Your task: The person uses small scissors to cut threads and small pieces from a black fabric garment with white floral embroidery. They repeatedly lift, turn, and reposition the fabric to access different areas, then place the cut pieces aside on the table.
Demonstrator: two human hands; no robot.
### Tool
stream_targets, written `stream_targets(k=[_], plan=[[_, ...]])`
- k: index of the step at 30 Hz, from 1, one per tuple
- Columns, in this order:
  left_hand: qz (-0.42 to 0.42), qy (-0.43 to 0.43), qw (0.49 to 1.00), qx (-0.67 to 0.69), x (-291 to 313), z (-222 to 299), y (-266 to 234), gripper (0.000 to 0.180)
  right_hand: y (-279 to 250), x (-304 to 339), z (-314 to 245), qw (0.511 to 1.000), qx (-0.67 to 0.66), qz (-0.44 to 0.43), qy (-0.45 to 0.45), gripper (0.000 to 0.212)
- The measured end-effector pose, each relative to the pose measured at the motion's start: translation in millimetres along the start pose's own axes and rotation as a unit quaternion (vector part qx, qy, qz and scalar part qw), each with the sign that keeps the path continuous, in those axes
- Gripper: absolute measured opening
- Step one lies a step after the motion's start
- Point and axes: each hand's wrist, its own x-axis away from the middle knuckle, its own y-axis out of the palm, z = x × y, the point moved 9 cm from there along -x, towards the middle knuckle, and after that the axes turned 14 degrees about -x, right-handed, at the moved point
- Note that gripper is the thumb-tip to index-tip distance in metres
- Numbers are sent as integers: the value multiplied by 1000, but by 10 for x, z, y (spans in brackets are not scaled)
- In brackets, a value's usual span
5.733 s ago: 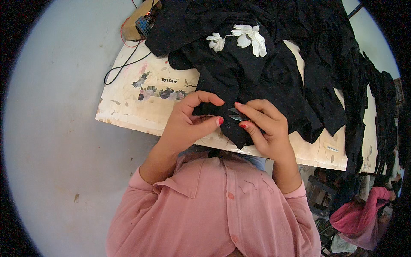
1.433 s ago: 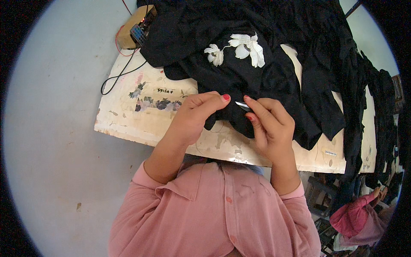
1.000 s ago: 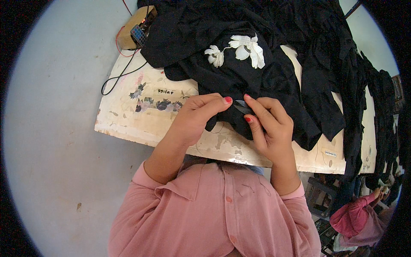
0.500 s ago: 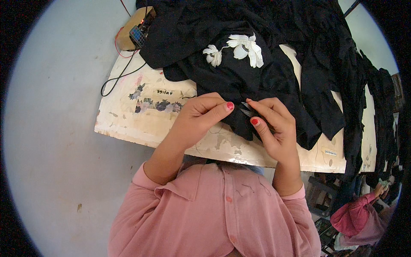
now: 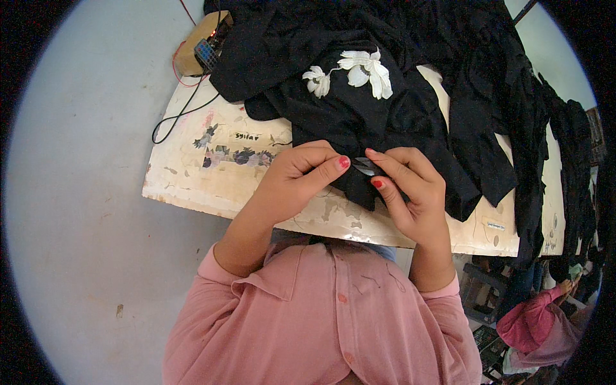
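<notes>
Taking the clock face centred on the small metal snips (image 5: 366,168), twelve pointing straight away from the person, the left hand (image 5: 289,183) lies toward nine and the right hand (image 5: 414,186) between three and four. The right thumb and forefinger are clamped on the snips, whose blades stand slightly parted and aim toward nine, their tips just beside the left thumb. The left thumb presses on the bent forefinger, together on the near part of the black cloth (image 5: 359,122); the exact pinch is hidden.

The cloth spreads from beneath the hands toward twelve, carrying a large white flower (image 5: 364,72) at twelve and a smaller white flower (image 5: 316,81) at eleven. Its lowest corner, at six, stops short of the near edge of the pale table (image 5: 186,179), leaving a strip of board between. Both wrists cross that edge, well apart, at seven and five.

Toward nine, the tabletop runs bare of cloth to its worn corner, beneath a looped black cord (image 5: 186,114); a tan box (image 5: 192,51) sits at ten. At four, dark hanging fabric (image 5: 529,231) drops over the edge, while a co-worker's pink sleeve (image 5: 529,321) shows beyond.
</notes>
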Motion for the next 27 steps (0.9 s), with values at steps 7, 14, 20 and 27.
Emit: stream_targets(k=[7, 14, 20, 27], plan=[[-4, -23, 998, 54, 28, -47, 29, 25, 12, 4, -133, 994, 93, -1, -53, 31], [-6, -39, 998, 51, 55, -50, 27, 26, 38, 12, -200, 990, 125, -9, -72, 27], [-3, -36, 997, 65, 51, -49, 43, 26, -145, -31, 104, 993, -33, 111, 5, 31], [70, 112, 972, -196, 49, 169, -118, 10, -67, 67, 217, 997, -14, 70, 43, 29]])
